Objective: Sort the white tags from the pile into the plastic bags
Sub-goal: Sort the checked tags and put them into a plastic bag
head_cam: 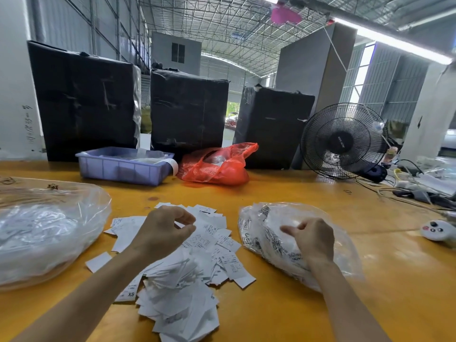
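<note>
A pile of white printed tags (pixel 197 280) lies spread on the yellow table (pixel 296 193) in front of me. My left hand (pixel 162 233) hovers over the far part of the pile, its fingers and thumb loosely curled with a gap between them and no tag visible in it. A clear plastic bag (pixel 44 233) full of tags lies at the left. A second clear bag (pixel 266 233) with tags lies at the right. My right hand (pixel 313 239) is over this bag, fingers relaxed and pointing left, holding nothing that I can see.
Behind the pile stand a purple plastic tray (pixel 123 166) and a red plastic bag (pixel 217 166). Black wrapped boxes (pixel 86 99) line the back edge. A black fan (pixel 343 141) and cables (pixel 419 188) fill the back right. A small white controller (pixel 436 230) lies at the right.
</note>
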`<state>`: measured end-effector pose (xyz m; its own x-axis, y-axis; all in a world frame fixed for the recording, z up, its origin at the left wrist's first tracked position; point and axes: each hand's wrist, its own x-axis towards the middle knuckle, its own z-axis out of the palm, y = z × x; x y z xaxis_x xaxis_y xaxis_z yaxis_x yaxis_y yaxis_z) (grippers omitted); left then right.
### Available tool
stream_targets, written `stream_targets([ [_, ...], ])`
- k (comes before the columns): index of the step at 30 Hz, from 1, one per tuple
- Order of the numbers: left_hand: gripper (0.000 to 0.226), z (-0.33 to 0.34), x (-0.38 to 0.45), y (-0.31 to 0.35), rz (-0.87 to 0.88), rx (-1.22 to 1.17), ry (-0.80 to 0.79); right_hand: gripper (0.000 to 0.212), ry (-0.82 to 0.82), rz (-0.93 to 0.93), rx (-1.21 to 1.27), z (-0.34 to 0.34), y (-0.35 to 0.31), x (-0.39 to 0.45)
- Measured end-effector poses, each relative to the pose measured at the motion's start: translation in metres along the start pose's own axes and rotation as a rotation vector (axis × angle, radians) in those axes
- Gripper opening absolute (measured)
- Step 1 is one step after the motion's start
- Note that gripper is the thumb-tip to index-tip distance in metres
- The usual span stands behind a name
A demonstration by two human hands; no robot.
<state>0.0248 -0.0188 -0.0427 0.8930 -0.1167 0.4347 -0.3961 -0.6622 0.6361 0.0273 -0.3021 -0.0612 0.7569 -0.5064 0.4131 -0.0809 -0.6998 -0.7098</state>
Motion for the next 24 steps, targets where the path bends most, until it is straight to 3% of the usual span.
stream_targets([
  [2, 0.012, -0.001, 0.000, 0.000, -0.002, -0.003, -0.001, 0.048, 0.113, 0.014, -0.008, -0.005, 0.003, 0.005],
  [6, 0.012, -0.001, 0.001, 0.000, -0.003, -0.014, 0.000, 0.026, 0.211, 0.041, -0.108, -0.009, 0.006, 0.010],
  [10, 0.013, -0.001, -0.001, 0.001, 0.000, -0.008, 0.000, 0.019, 0.373, 0.002, -0.146, -0.005, 0.003, 0.005],
  [14, 0.014, -0.002, -0.002, 0.004, 0.008, -0.008, 0.006, 0.009, 0.672, -0.255, -0.025, -0.009, -0.013, 0.002],
  [16, 0.014, -0.002, -0.002, 0.007, 0.022, -0.035, 0.017, 0.005, 0.693, -0.412, 0.146, -0.009, -0.029, -0.006],
  [18, 0.016, -0.002, -0.002, 0.011, 0.039, -0.112, 0.026, 0.006, 0.474, -0.383, 0.484, -0.005, -0.052, -0.020],
  [20, 0.030, -0.004, -0.002, 0.017, 0.012, -0.299, 0.006, 0.010, 0.032, -0.217, 0.806, 0.003, -0.074, -0.040],
  [22, 0.058, -0.006, -0.002, 0.024, -0.067, -0.532, -0.040, 0.008, -0.385, -0.116, 0.900, 0.012, -0.086, -0.056],
  [24, 0.087, -0.010, -0.001, 0.025, -0.133, -0.652, -0.088, 0.008, -0.664, -0.079, 0.933, 0.016, -0.091, -0.066],
])
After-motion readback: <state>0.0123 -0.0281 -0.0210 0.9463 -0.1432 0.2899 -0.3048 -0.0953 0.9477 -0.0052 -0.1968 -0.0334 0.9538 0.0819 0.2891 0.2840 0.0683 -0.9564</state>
